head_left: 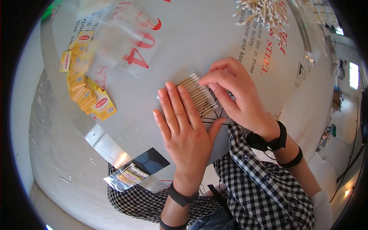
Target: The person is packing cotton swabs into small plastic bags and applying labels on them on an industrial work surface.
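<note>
A row of cotton swabs (201,97) with wooden sticks lies side by side on the grey sheet-covered table. My left hand (184,126) rests flat over the left part of the row, its fingers stretched out and partly hiding the sticks. At the far right ends of the swabs is my right hand (235,90), fingers bent. Its index finger touches the white tips, and the thumb stays a little apart from it. No swab shows in its grasp. Beneath and beside the row, black lines (219,112) are marked on the sheet.
A loose heap of cotton swabs (264,13) lies at the far right. Yellow printed cards (82,90) are piled at the left, with clear plastic bags (122,42) beside them. A clear packet (132,174) with swabs and a yellow card lies at the near edge, next to a dark sheet (153,163).
</note>
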The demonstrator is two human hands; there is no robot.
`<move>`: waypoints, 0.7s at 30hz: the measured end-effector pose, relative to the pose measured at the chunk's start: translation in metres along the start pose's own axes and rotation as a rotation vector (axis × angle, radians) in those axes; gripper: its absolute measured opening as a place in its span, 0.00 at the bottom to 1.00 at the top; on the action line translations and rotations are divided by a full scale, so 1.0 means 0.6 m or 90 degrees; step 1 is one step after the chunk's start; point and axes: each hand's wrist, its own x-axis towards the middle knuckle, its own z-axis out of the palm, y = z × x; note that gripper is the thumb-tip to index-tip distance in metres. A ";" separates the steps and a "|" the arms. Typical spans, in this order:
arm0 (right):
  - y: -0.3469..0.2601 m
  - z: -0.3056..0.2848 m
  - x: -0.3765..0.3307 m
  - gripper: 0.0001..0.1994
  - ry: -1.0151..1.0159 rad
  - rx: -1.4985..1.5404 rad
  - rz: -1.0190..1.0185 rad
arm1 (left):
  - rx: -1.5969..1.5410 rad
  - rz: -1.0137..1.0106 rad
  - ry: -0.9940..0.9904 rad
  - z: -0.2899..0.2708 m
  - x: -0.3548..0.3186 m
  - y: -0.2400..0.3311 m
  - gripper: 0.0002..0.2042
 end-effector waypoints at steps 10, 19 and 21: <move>0.004 0.008 0.067 0.05 -0.011 -0.050 -0.096 | 0.020 0.003 0.034 0.004 -0.004 0.004 0.50; 0.001 -0.144 0.074 0.13 0.047 -0.157 -0.202 | 0.006 0.060 0.096 0.011 -0.045 0.006 0.51; -0.036 -0.261 0.045 0.15 0.087 -0.190 -0.154 | 0.039 0.073 0.117 0.011 -0.053 0.007 0.49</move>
